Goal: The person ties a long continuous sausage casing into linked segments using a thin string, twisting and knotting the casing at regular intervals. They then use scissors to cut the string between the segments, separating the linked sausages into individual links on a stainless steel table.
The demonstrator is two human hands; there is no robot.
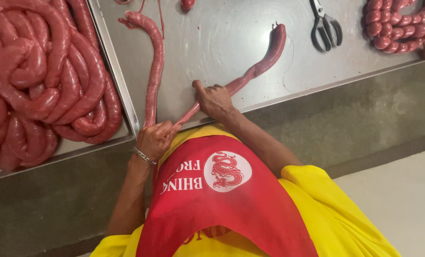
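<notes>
My left hand [156, 138] and right hand [215, 101] both pinch one long, glossy red sausage [250, 74] bent on the brushed-steel tabletop [222, 38]; black scissors [325, 26] lie beyond its far end.

A long sausage [250, 74] is deep red, paler pink where it thins; a second sausage [154, 66] is mottled pinkish red; the heap of coiled sausages [41, 81] is glossy red with lighter pink patches; small linked sausages [403, 26] are dark red; the table [222, 38] is dull silver-grey with swirled scuff marks; the scissors [324, 26] are black and silver; the apron [222, 200] is red with a white round emblem; the shirt [345, 214] is bright yellow; the bracelet [143, 156] is silver.
</notes>
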